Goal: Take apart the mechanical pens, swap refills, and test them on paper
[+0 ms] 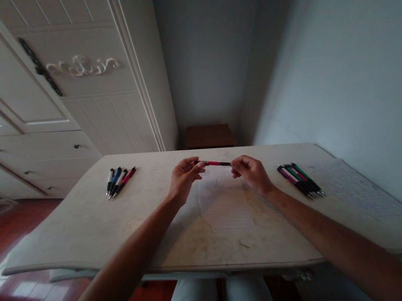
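Note:
A red and black pen (214, 163) is held level above the table, stretched between both hands. My left hand (185, 177) pinches one end between thumb and fingers. At the other end, by the black grip, my right hand (248, 171) has its fingertips closed on the pen. Beneath them a lined sheet of paper (228, 207) lies on the table. To the left rests a small group of pens (119, 182) in white, blue and red. On the right, several pens (300, 181) in purple, green and red lie side by side.
The white table (153, 230) has worn, stained patches and a rounded front edge. A patterned or written-on sheet (361, 188) covers its right side by the wall. Behind stand a white wardrobe (109, 109) and a brown wooden box-like piece (209, 136).

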Demonstrator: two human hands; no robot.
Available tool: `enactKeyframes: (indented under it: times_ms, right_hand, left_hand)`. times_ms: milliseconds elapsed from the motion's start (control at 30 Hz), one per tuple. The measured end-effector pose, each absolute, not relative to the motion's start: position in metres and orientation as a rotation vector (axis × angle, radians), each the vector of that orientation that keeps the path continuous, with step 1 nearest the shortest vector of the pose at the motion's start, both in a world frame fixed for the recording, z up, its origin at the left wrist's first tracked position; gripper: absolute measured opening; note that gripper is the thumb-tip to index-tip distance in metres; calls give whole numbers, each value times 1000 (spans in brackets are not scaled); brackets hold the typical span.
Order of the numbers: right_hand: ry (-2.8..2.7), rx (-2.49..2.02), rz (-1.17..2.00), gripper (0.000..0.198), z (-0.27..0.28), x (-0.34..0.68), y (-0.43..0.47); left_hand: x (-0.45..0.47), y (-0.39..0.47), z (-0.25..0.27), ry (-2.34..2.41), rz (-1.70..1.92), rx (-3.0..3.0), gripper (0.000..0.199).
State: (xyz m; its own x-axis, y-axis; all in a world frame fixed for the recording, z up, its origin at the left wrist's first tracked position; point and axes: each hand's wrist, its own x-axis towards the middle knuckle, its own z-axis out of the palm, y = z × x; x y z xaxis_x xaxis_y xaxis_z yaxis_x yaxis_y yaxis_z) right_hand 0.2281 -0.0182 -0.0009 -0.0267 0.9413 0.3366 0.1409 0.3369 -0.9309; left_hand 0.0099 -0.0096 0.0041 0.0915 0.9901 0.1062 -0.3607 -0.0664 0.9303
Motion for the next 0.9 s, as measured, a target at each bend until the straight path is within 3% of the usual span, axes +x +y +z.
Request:
enactKeyframes:
  times_ms: [133,467,667,900]
  right_hand:
    - [-1463,-1029,834,39,-1,226,-21]
    - [-1580,-1073,729,41,1,225,-27]
    - [-1509,-1051,792,47,5,223,-27]
    - [-1477,-1038,857,41,3,224,-25]
  left_hand:
    - [13,-13,5,798,1182,975,50]
    - [16,-14,1,701,1267,1015,38]
    - [18,-16,4,617,1236,925,57]
    - [16,-13,-1,682,1230,971,36]
